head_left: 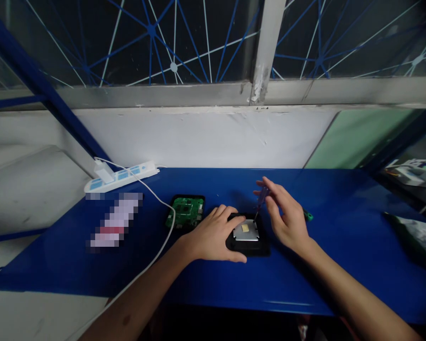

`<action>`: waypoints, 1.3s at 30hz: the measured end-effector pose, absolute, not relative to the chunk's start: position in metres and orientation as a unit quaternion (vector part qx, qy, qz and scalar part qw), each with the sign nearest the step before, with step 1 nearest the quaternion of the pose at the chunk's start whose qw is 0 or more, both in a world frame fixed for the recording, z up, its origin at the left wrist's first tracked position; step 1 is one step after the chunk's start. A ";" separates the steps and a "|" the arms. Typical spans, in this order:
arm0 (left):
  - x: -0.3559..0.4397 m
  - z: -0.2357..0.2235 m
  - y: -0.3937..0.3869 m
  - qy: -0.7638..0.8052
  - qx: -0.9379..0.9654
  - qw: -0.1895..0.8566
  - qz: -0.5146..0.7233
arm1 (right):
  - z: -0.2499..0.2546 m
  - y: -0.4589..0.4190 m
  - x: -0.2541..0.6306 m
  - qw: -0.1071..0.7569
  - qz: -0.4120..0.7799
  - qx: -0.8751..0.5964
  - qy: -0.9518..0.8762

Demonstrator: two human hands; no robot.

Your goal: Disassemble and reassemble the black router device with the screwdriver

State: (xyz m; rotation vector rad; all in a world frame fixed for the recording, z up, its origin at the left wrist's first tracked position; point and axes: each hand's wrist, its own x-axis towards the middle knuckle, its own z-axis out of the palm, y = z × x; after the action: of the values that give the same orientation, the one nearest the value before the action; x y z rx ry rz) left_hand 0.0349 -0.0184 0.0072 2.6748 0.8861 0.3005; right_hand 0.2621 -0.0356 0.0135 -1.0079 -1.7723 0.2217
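Observation:
A black plastic case (250, 247) lies on the blue table, with a silver metal plate (239, 233) in it. A small pale yellowish pad (245, 228) sits on the plate. My left hand (215, 237) grips the case's left side, thumb along the near edge and index finger reaching over the far corner. In my right hand (286, 215) is a screwdriver (262, 196) with a see-through purple handle. Its shaft slants down, tip at the plate's far right corner. Left of my left hand, a green circuit board (185, 211) lies in a black shell.
A white power strip (122, 176) with a plug stands at the back left; its white cable (156, 255) runs across the table past the board. A green-tipped tool (307, 215) lies partly behind my right hand. A silvery bag (417, 239) is at far right. A blurred-out item lies left.

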 end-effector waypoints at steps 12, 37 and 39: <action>0.034 0.005 -0.018 0.307 0.932 0.157 0.111 | 0.016 -0.035 0.260 0.533 0.022 -0.432 -0.727; 0.034 0.005 -0.018 0.304 0.931 0.159 0.121 | 0.012 -0.034 0.261 0.532 0.036 -0.423 -0.732; 0.034 0.004 -0.017 0.304 0.931 0.162 0.121 | 0.013 -0.034 0.261 0.530 0.028 -0.420 -0.737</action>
State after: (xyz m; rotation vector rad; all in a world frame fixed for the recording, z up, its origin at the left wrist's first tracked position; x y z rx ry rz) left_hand 0.0336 -0.0175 0.0043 2.6563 0.8665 0.3454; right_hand 0.2608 -0.0345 0.0130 -1.0017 -1.7590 0.0657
